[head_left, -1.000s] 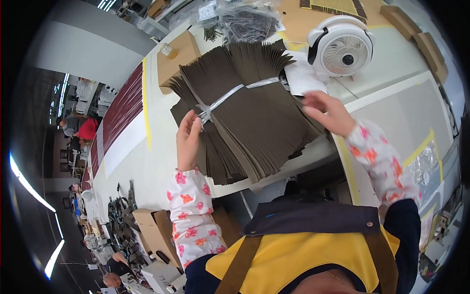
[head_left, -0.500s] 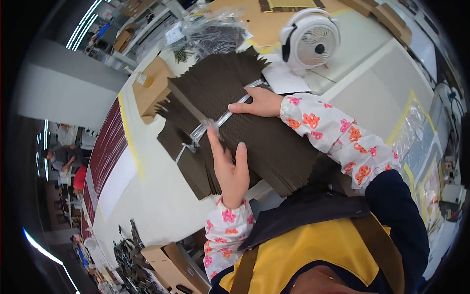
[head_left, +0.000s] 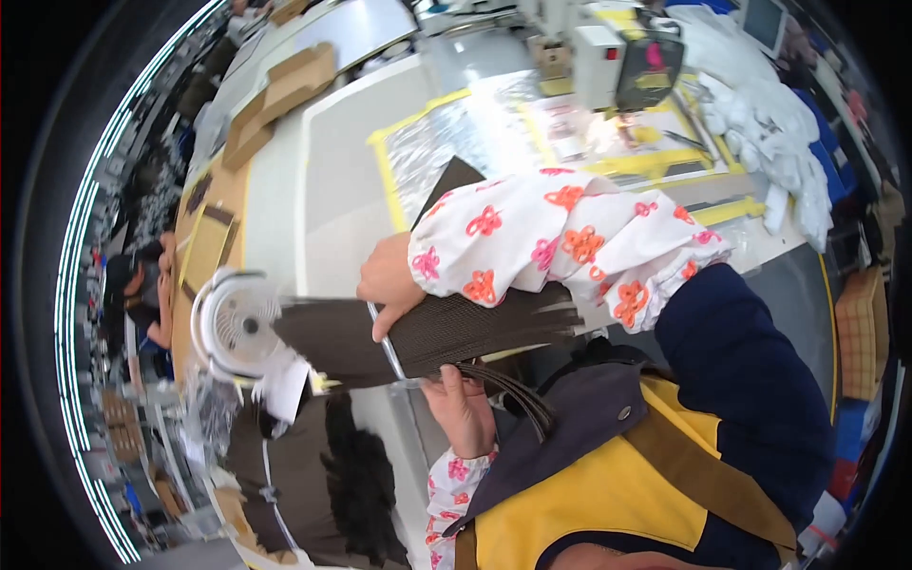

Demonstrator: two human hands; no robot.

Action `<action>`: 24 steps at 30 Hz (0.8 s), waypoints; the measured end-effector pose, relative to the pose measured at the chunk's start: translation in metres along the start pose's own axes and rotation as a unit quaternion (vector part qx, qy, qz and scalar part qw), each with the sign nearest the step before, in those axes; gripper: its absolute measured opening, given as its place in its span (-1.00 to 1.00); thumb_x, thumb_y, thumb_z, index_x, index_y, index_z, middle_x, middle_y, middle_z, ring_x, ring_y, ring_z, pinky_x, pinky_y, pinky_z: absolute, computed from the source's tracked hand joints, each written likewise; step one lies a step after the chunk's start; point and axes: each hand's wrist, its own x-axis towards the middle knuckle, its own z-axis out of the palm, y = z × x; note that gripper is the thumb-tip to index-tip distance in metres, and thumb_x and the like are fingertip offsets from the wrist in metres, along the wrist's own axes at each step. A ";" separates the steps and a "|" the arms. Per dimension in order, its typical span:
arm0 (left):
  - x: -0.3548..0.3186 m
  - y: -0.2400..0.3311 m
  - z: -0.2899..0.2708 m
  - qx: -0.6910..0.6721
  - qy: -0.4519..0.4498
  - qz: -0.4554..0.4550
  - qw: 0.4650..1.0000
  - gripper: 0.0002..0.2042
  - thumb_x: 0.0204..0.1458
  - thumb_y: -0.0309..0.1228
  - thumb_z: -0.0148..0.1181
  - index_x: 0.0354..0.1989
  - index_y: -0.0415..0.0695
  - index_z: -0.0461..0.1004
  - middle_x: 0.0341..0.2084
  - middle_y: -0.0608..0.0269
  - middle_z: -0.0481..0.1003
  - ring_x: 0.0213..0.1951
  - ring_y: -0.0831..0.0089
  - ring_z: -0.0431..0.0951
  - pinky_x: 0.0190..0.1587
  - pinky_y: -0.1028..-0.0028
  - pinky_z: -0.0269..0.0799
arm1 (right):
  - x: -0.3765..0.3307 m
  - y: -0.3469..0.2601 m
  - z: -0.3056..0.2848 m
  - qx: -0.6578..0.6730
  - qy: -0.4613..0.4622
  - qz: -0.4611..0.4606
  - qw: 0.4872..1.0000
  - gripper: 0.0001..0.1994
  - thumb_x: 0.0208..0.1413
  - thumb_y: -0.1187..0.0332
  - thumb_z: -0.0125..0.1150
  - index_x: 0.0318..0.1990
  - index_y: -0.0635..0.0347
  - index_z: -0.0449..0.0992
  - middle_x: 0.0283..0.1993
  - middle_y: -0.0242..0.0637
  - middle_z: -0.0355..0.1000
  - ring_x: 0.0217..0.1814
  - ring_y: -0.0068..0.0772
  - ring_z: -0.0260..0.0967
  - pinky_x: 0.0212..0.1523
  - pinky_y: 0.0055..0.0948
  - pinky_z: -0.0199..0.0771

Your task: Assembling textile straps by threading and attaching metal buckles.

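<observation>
A thick bundle of dark brown, textured flat pieces [head_left: 475,330] is held crosswise in front of my body, with a shiny clear band [head_left: 387,347] around its middle. My right hand [head_left: 391,280] grips its far edge beside the band, thumb on top and the other fingers mostly hidden. At the near edge my left hand [head_left: 462,413] has its thumb against the bundle, its fingers partly hidden beneath. A few pieces hang loose and curve down by that hand. Another dark brown bundle [head_left: 294,475], tied with a pale band, lies on the table at lower left.
Left of the held bundle stands a white fan [head_left: 242,323], with a plastic bag [head_left: 211,408] nearby. Beyond are an open cardboard box [head_left: 275,100], yellow-taped sheets [head_left: 446,142] and a white machine [head_left: 598,66]. White material [head_left: 760,104] is heaped at right. A person [head_left: 142,290] is at far left.
My view and body have turned right. The banded bundle, which lay on the other dark pieces, is now lifted away from them in both hands, and the fan appears at left.
</observation>
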 end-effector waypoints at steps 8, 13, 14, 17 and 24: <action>0.052 0.001 -0.058 0.269 -0.177 -0.308 0.895 -0.79 0.07 -0.42 -0.03 -0.19 -0.30 0.33 -0.33 0.15 0.45 -0.36 0.52 0.46 -0.25 0.56 0.37 | -0.007 0.034 0.078 0.074 -0.013 0.164 0.984 -0.56 -0.21 0.09 0.23 -0.25 0.23 0.37 -0.33 -0.07 0.40 -0.23 -0.12 0.37 -0.21 -0.24 0.34; 0.094 0.059 -0.056 0.572 -0.243 0.045 0.782 -0.85 -0.06 -0.50 0.12 -0.31 -0.27 0.43 -0.53 0.17 0.48 -0.50 0.52 0.46 -0.40 0.57 0.35 | -0.084 0.045 0.045 0.105 0.318 0.163 0.928 -0.58 -0.10 0.18 0.14 -0.11 0.25 0.31 -0.09 -0.02 0.25 -0.07 -0.10 0.25 -0.10 -0.27 0.25; 0.094 0.060 -0.059 0.579 -0.236 0.055 0.779 -0.85 -0.08 -0.51 0.13 -0.32 -0.27 0.43 -0.54 0.17 0.48 -0.50 0.52 0.46 -0.40 0.57 0.36 | -0.107 0.045 0.050 0.128 0.344 0.227 0.902 -0.58 -0.08 0.18 0.13 -0.09 0.24 0.30 -0.10 -0.06 0.27 -0.08 -0.09 0.25 -0.10 -0.27 0.25; 0.090 0.058 -0.054 0.594 -0.252 0.065 0.761 -0.85 -0.12 -0.51 0.17 -0.34 -0.24 0.44 -0.57 0.16 0.47 -0.52 0.49 0.48 -0.41 0.54 0.37 | -0.203 0.021 0.056 0.093 0.356 0.431 0.824 -0.63 -0.03 0.21 0.09 -0.09 0.22 0.32 -0.15 -0.16 0.33 -0.17 -0.11 0.32 -0.20 -0.30 0.33; 0.109 0.069 -0.004 0.536 -0.449 0.060 0.712 -0.90 -0.14 -0.59 0.16 -0.40 -0.25 0.44 -0.60 0.10 0.46 -0.57 0.43 0.50 -0.48 0.56 0.38 | -0.341 -0.052 0.009 0.095 0.415 0.613 0.666 -0.65 -0.06 0.28 0.15 -0.13 0.27 0.38 -0.19 -0.11 0.39 -0.35 -0.35 0.41 -0.30 -0.45 0.38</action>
